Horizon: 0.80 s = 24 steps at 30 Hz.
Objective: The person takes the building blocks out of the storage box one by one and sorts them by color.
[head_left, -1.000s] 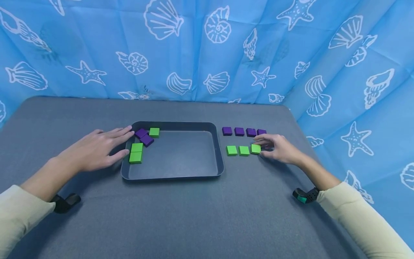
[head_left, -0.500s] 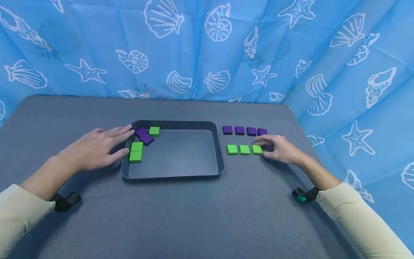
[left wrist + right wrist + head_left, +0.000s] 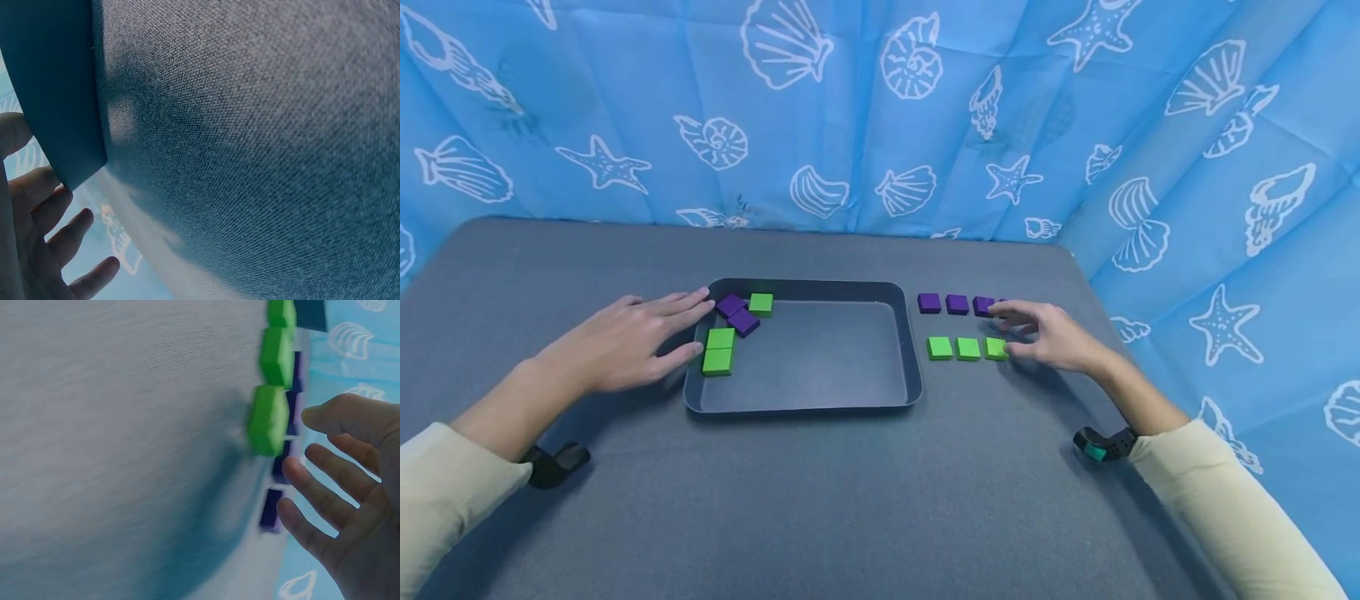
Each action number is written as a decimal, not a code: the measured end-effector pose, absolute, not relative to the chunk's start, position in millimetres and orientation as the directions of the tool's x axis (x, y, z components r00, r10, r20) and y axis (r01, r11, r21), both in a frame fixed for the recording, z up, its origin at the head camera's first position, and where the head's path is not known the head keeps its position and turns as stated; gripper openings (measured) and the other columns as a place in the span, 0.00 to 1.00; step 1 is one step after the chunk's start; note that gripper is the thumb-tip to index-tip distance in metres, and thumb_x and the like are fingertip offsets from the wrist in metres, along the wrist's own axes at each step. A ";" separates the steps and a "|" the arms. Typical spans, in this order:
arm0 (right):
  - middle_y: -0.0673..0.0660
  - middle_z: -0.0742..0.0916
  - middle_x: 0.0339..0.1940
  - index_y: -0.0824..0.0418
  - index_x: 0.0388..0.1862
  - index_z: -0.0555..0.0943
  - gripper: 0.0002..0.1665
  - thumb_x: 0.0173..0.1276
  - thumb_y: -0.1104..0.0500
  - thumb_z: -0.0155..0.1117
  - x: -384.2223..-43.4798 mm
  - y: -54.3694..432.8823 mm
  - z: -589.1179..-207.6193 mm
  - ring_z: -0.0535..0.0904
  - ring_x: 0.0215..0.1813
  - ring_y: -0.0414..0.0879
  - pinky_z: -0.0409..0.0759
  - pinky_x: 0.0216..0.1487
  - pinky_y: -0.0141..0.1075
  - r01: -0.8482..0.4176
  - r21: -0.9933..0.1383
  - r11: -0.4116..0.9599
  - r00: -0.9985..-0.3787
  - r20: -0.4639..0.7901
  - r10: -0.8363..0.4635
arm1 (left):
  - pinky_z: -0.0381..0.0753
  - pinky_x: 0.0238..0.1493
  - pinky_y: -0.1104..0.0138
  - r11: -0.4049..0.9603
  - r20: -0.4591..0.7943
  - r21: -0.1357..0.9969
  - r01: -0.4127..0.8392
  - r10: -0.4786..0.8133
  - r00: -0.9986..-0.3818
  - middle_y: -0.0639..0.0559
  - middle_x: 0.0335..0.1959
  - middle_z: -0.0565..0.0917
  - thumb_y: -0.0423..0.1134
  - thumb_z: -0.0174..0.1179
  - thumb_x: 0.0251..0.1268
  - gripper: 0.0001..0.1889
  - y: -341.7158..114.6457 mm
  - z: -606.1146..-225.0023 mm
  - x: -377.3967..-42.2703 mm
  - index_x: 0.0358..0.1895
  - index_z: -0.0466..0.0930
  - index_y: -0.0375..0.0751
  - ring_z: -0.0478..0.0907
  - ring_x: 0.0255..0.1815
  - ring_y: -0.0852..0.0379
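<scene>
My left hand (image 3: pixel 628 342) lies by the left end of a dark grey tray (image 3: pixel 827 358), its straight fingers touching the rim. In the left wrist view, the tray's outer wall (image 3: pixel 53 81) stands beside the fingers. Over the right end of a row of green square blocks hovers my right hand (image 3: pixel 1052 337), fingers loosely bent and holding nothing. Nearest to it is the last green block (image 3: pixel 996 348). The right wrist view shows a gap between that green block (image 3: pixel 269 422) and the thumb. Behind is a row of purple blocks (image 3: pixel 957 304); the rightmost is mostly hidden by the fingers.
Inside the tray's left part lie two touching green blocks (image 3: pixel 718 351), a single green block (image 3: pixel 761 305) and two tilted purple blocks (image 3: pixel 742 322). A grey cloth covers the table (image 3: pixel 835 500). A blue shell-print curtain (image 3: pixel 850 108) hangs behind and to the right.
My right hand has let go of the last green block and lifted slightly off it; the block stays in the row. My left hand has stayed by the tray.
</scene>
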State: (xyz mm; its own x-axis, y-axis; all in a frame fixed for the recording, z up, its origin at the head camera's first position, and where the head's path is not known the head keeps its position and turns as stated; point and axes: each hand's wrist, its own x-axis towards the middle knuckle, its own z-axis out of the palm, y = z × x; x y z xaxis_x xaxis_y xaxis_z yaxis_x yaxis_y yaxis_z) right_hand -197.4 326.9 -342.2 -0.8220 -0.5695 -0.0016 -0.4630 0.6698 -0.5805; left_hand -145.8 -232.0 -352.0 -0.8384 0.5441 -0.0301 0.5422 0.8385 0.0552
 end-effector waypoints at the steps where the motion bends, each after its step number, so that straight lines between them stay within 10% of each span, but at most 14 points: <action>1: 0.71 0.80 0.62 0.72 0.66 0.73 0.33 0.60 0.71 0.69 -199.0 324.5 -338.5 0.80 0.58 0.66 0.77 0.57 0.59 -0.475 -0.574 0.667 -0.820 0.014 -0.572 | 0.67 0.61 0.33 0.838 -0.029 0.055 0.543 0.545 -0.838 0.36 0.75 0.63 0.55 0.51 0.74 0.35 -232.1 -352.0 -145.7 0.76 0.61 0.37 0.67 0.70 0.35; 24: 0.63 0.80 0.64 0.66 0.66 0.75 0.30 0.65 0.62 0.70 -238.7 167.6 -289.9 0.81 0.60 0.53 0.79 0.61 0.47 -0.528 -0.602 0.600 -0.737 -0.026 -0.675 | 0.68 0.60 0.34 0.833 -0.016 0.054 0.550 0.551 -0.834 0.36 0.75 0.64 0.55 0.51 0.74 0.35 -231.7 -349.9 -143.5 0.75 0.62 0.36 0.68 0.70 0.35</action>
State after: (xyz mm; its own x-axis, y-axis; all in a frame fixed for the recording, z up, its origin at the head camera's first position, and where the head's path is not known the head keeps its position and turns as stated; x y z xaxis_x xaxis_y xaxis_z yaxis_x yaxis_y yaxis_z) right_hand -238.7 167.6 -289.9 -0.7375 -0.6749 -0.0259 -0.5277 0.5997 -0.6016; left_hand -143.5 -231.7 -349.9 -0.8341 0.5514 -0.0159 0.5499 0.8335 0.0538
